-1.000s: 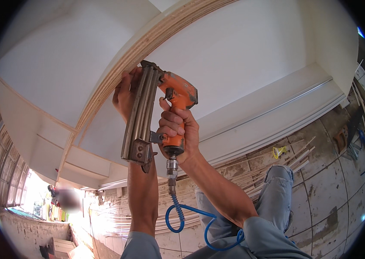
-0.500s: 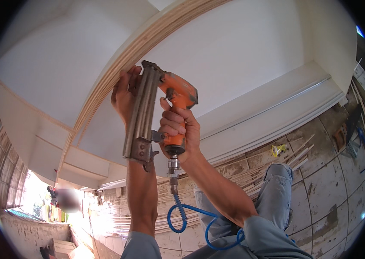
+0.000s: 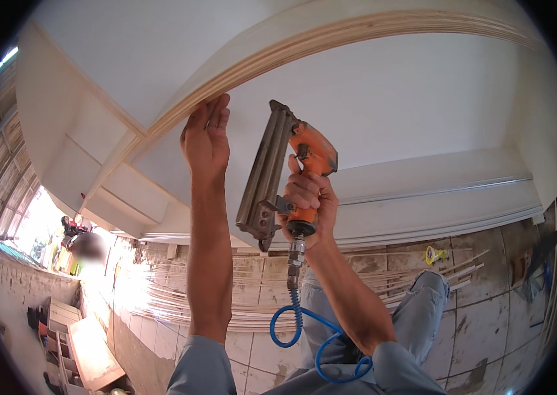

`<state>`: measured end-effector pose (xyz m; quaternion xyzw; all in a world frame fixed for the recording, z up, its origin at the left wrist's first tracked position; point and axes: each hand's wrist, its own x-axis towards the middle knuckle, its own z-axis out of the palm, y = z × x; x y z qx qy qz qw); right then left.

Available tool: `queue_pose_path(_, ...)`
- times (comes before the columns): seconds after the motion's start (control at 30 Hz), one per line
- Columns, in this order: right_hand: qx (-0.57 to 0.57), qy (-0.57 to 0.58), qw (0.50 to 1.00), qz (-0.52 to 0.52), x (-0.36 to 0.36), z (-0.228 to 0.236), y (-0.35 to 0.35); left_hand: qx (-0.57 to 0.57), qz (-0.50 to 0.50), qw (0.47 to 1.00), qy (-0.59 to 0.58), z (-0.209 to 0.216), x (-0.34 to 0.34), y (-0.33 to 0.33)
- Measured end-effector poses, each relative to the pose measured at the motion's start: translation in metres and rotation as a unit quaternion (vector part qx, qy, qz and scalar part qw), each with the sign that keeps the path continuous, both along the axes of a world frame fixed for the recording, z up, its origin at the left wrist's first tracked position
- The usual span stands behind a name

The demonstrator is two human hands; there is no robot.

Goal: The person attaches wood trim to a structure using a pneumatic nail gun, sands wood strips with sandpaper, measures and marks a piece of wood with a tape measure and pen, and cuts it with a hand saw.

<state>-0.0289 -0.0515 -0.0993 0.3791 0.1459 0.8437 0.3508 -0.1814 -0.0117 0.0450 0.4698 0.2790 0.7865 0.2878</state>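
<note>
Head view: the left hand is raised with its palm toward the camera, its fingers straightened rather than clenched, and their upper parts meet the pale wooden edge of the white cabinet. The contact lies near the left part of that edge, a little to the right of the corner where a second edging strip joins it. Whether the fingertips also press on something thin there, I cannot tell.

The right hand is wrapped firmly around the handle of an orange nail gun, its index finger up by the trigger. The tool is in front of the cabinet's white panel, below the wooden edge and to the right of the left hand. Its long metal magazine slants from upper right to lower left, and the dark nose at the top is apart from the edge. Under the handle a metal coupling leads into a blue hose, which loops over the person's lap.

Along the cabinet's foot, long thin strips lie across the tiled floor. A yellow ring-shaped object is near their right ends, just beyond the person's knee.
</note>
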Motion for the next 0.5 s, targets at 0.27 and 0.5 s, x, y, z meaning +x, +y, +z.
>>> queue_pose_path(0.27, 0.038, 0.032, 0.998, 0.037, -0.031, 0.015, -0.002, -0.026, -0.002, 1.0, 0.011, 0.002, 0.009, -0.007)
queue_pose_path(0.5, 0.034, 0.045, 0.998, 0.043, -0.039, 0.025, -0.005, -0.046, -0.01, 0.999, -0.001, -0.001, 0.001, -0.006)
